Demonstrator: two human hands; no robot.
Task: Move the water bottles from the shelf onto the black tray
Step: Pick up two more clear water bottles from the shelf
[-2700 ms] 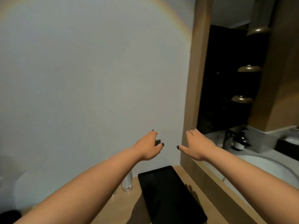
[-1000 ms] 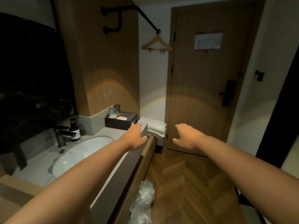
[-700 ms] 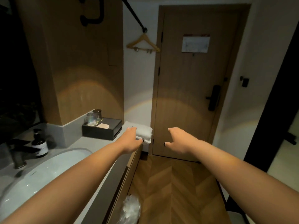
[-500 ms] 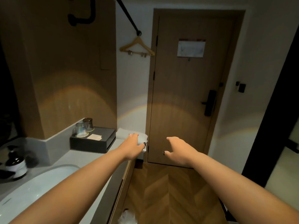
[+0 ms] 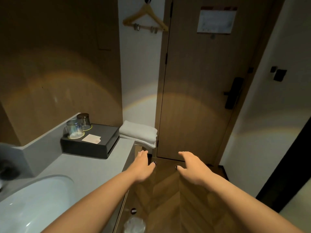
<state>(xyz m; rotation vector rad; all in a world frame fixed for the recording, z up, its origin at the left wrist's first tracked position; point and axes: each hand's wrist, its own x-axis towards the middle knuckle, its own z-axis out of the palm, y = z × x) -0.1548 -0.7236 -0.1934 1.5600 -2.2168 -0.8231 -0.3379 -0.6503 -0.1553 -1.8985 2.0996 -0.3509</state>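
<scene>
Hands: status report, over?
Left hand open, empty. Right hand open, empty. No water bottles or black tray in view. Nothing between hands.

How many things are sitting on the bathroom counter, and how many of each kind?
Glasses: 2
Black box: 1
Card on the box: 1
Folded white towels: 1 stack
Total: 5
No water bottles are in view.

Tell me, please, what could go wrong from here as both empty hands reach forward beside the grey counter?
The left hand passes close to the grey stone counter's corner and might knock it. The folded white towels overhang that edge, so a brush could pull them down. No water bottles or black tray are in view, so the reach may be misdirected.
</scene>
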